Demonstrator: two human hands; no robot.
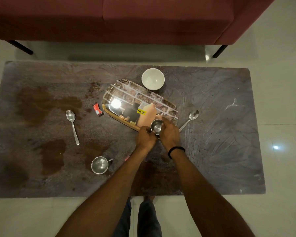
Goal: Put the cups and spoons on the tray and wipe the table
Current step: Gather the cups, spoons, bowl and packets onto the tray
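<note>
Small polished steel cup [156, 127], rigid, light, slippery, is clasped at its wall by left hand [145, 139] and right hand [169, 134], over the near rim of the printed rectangular tray [126, 94].

**Other things in the room**

A red sofa [109, 17] with thin black legs [20, 47] is seen past the far side. A white floor [280, 100] is seen all around, with a bright spot of light on it. A small red packet [97, 109] is laid flat. A white bowl [153, 79] is set upright. A black band [176, 150] is worn on one wrist.
</note>
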